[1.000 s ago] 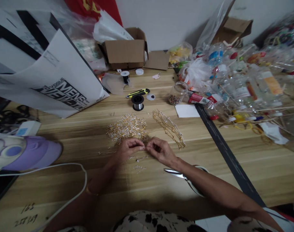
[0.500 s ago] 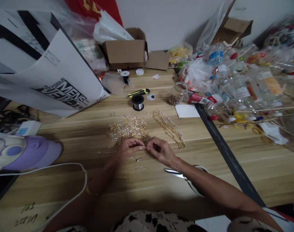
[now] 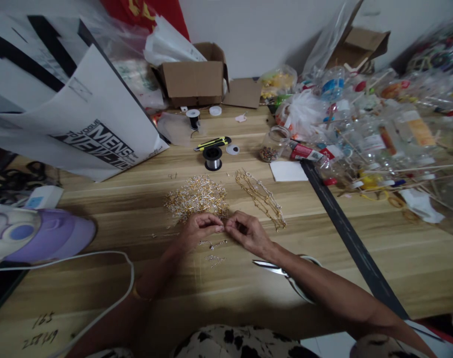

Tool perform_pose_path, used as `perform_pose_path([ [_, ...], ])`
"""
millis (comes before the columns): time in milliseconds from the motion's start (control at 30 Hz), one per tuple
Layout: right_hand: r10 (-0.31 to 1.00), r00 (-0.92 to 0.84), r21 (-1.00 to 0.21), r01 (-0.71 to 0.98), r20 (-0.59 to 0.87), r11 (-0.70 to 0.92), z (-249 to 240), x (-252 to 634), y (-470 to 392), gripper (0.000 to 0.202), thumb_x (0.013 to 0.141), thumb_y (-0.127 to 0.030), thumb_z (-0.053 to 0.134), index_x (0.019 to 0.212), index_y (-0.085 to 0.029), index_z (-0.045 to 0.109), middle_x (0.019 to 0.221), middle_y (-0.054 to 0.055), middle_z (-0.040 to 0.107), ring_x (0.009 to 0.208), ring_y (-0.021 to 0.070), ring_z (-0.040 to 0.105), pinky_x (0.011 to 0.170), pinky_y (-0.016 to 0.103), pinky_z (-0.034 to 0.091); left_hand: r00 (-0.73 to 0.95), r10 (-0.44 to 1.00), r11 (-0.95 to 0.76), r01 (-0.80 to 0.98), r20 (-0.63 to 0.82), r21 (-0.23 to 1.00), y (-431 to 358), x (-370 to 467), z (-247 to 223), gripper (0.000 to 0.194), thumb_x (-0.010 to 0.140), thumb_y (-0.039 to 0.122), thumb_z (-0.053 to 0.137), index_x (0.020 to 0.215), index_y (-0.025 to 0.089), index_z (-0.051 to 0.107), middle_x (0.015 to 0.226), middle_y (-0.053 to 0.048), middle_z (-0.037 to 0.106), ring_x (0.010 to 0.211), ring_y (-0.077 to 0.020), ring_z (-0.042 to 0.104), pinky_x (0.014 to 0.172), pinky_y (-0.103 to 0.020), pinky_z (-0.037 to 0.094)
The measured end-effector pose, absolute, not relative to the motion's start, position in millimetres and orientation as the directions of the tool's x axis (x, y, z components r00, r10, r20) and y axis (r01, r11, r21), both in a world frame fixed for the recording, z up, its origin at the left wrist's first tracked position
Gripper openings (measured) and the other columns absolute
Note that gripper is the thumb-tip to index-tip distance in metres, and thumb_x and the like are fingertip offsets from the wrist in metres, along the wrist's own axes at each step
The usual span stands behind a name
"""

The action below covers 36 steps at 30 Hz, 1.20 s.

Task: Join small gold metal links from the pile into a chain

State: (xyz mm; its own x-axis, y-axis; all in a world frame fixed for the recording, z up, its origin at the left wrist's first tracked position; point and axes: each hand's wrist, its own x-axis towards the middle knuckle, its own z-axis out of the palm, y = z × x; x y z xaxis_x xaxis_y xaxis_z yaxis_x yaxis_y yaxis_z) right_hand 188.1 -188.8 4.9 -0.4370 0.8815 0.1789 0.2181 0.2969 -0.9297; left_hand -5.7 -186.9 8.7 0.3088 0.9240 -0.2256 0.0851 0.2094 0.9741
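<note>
Where fingertips meet, both hands' (image 3: 223,231) grip pinched on something tiny, beside glittery gold pin heap (image 3: 197,197).

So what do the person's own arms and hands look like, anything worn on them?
Both forearms are bare, with no sleeves and no gloves. The left hand and right hand show no rings that I can make out. A thin gold-coloured bangle circles the left forearm. Nothing shows on the right arm.

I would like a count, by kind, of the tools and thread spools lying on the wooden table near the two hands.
Spools of thread: 3, namely the silver spool, the black spool and the white spool
Utility knife: 1
Scissors: 1
Total: 5
The left hand and right hand pinch a small piece together.
</note>
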Motion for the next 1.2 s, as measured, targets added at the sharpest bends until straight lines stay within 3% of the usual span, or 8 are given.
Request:
perform_pose_path([
  [1200, 0.886, -0.434, -0.929, 0.235, 0.163, 0.286, 4.3, 188.6, -187.7, 0.008, 0.085, -0.021, 0.058, 0.078, -0.017, 0.059, 0.071, 0.001, 0.057, 0.063, 0.0118, 0.051, 0.056, 0.022, 0.038, 0.289, 0.926, 0.228, 0.083, -0.242, 0.970, -185.7, -5.7, 9.4, 0.016, 0.066, 0.025, 0.075, 0.074, 0.013, 0.069, 0.071, -0.002, 0.070, 0.066, -0.0126, 0.063, 0.066, -0.022, 0.049],
])
